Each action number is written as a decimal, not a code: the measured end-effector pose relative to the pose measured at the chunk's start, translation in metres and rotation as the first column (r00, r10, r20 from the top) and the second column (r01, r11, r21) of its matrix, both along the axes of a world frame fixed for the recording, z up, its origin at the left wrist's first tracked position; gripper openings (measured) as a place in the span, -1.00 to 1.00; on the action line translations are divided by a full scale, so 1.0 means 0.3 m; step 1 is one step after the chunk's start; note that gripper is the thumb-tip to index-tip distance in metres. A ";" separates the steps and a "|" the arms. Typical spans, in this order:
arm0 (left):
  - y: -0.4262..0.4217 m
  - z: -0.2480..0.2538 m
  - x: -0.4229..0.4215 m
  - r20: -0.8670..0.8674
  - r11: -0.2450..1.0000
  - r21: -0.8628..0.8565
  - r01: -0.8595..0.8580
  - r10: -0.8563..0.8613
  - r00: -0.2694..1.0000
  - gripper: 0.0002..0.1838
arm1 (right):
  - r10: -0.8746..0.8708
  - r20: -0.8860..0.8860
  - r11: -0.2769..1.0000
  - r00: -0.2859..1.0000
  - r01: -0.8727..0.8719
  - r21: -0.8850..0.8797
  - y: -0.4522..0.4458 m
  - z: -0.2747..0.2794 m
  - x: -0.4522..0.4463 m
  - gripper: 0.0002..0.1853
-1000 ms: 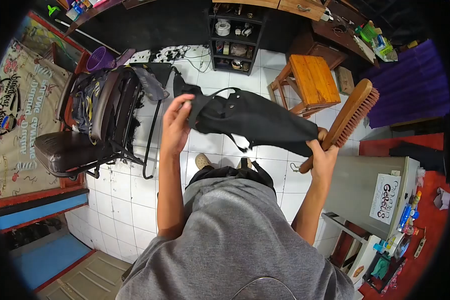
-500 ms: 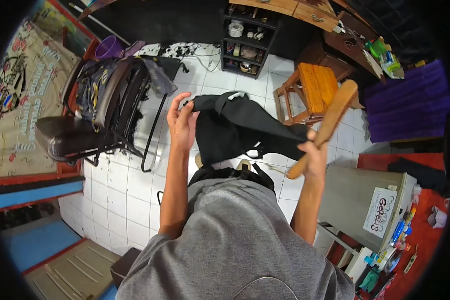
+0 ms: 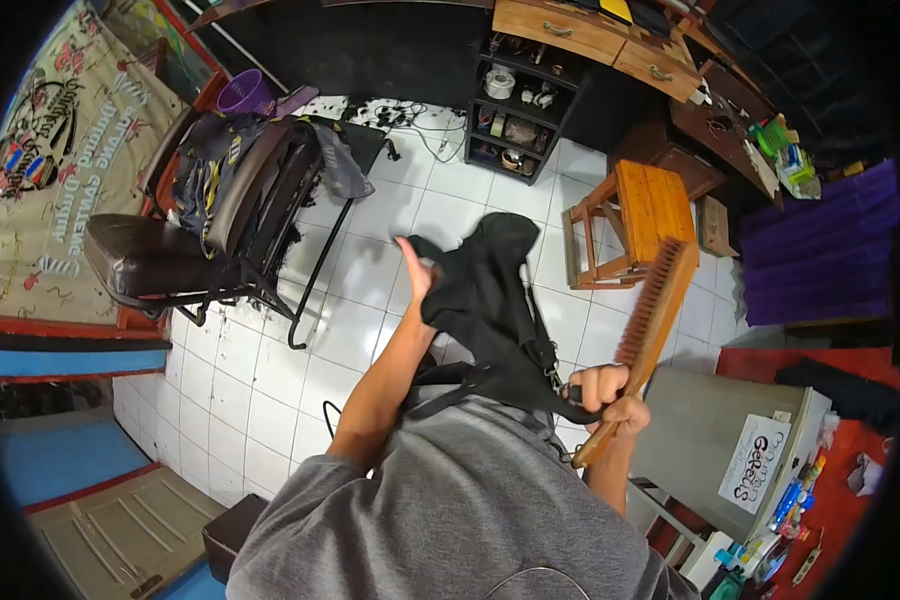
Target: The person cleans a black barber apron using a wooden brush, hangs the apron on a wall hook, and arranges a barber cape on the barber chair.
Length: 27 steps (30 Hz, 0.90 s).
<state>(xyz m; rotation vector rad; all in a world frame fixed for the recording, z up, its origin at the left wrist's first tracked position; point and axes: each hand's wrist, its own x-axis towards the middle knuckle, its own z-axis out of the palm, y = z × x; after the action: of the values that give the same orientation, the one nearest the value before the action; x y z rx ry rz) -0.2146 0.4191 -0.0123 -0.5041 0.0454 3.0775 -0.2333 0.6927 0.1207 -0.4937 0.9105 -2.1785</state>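
A black cloth with straps (image 3: 480,290), perhaps an apron, hangs bunched between my hands in front of my grey shirt. My left hand (image 3: 422,285) is at its upper left edge, thumb stretched upward and the other fingers curled into the fabric, mostly hidden by it. In my right hand (image 3: 610,395) is a long wooden brush (image 3: 660,310), held by its handle and tilted up to the right, with reddish-brown bristles facing left. The same hand's fingers also close over a lower end of the cloth, where small metal fittings show.
A black reclining chair (image 3: 150,255) with clothing on it stands at left. A wooden stool (image 3: 655,210) is ahead right, beside a black shelf unit (image 3: 515,110). A grey cabinet (image 3: 695,420) stands close on my right. Dark hair clippings lie on the white tiles.
My right hand has moved down and turned the brush so its bristles show. My left hand has moved right and lower. The cloth has swung and bunched up closer to my body.
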 end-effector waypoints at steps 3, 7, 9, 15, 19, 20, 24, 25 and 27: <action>-0.026 0.007 -0.078 0.097 0.965 -0.212 -0.156 0.179 0.979 -0.23 | 0.061 0.008 0.987 0.998 -0.062 0.147 0.072 -0.013 0.005 -0.79; -0.020 0.132 0.100 -0.172 0.921 -0.325 -0.216 0.167 0.971 -0.49 | -0.374 -0.171 0.770 0.911 0.408 0.491 0.206 -0.036 -0.011 -0.78; -0.037 0.012 0.182 0.061 0.944 -0.267 -0.193 0.216 0.974 -0.49 | -0.544 -0.004 0.753 0.839 0.490 0.440 0.285 -0.073 -0.022 -0.81; -0.031 -0.042 0.181 0.112 0.956 -0.173 -0.238 0.259 0.959 -0.61 | -0.447 -0.210 0.603 0.870 0.466 0.647 0.265 -0.158 -0.026 -0.52; -0.036 -0.004 0.166 -0.118 0.960 -0.108 -0.257 0.245 0.962 -0.53 | -0.120 -0.211 0.484 0.970 0.243 0.841 0.197 -0.185 -0.036 -0.41; -0.026 0.019 0.160 -0.221 0.975 -0.086 -0.205 0.182 0.958 -0.46 | -0.024 -0.193 0.431 0.981 0.185 0.883 0.175 -0.158 -0.045 -0.40; 0.028 0.127 0.223 -0.181 0.880 -0.393 -0.266 0.209 0.961 -0.35 | 0.083 -0.103 0.427 0.991 0.057 0.903 0.168 -0.253 -0.040 -0.47; 0.010 0.124 0.234 -0.180 0.877 -0.395 -0.273 0.217 0.959 -0.35 | 0.051 -0.116 0.483 0.992 0.077 0.872 0.160 -0.268 -0.034 -0.53; -0.034 0.116 0.257 0.140 0.768 -0.631 0.110 -0.026 0.990 -0.32 | 0.026 -0.123 0.539 0.992 0.090 0.837 0.138 -0.271 -0.030 -0.59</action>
<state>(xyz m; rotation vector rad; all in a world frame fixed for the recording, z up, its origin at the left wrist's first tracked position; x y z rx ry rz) -0.1377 0.4090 0.0224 -0.6812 1.1147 2.8731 -0.2424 0.7341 0.0394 -0.1044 1.8967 -1.4495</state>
